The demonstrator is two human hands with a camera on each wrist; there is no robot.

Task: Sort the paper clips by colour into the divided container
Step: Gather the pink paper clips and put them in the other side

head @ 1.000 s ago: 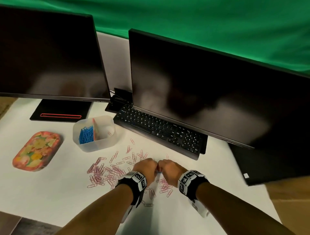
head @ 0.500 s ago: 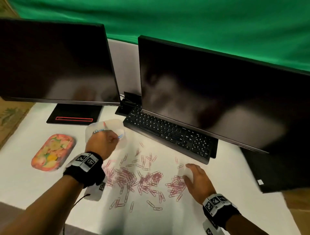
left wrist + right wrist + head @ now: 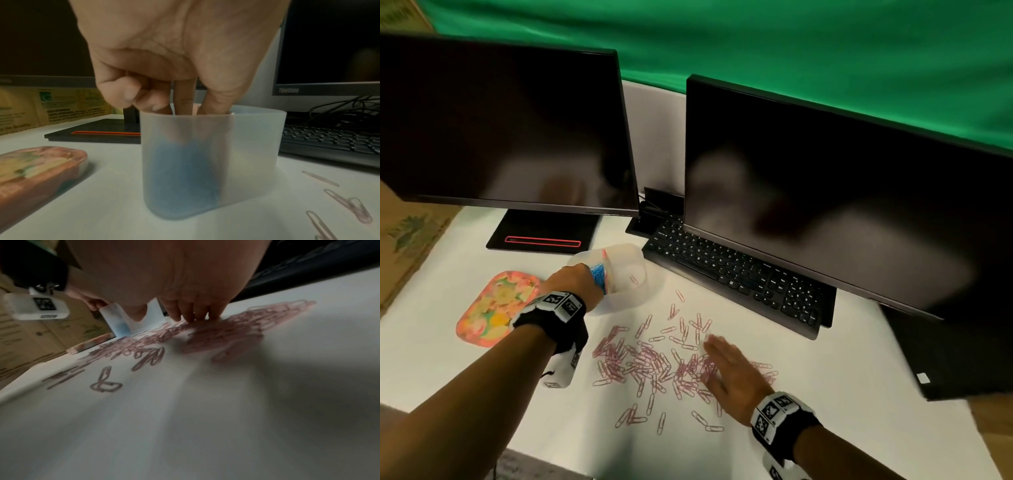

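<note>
Left hand [image 3: 164, 53] dips its fingers into the container's [image 3: 631, 291] blue side; whether they pinch a clip, I cannot tell. Right hand [image 3: 732, 373] lies flat and relaxed on the pink clips [image 3: 647, 363] strewn over the surface [image 3: 842, 394]. They look light, thin, slippery: pinch 1 by its edge.

An office desk: two monitors [image 3: 825, 205], a keyboard [image 3: 732, 274], stacked cardboard boxes [image 3: 404, 233].
</note>
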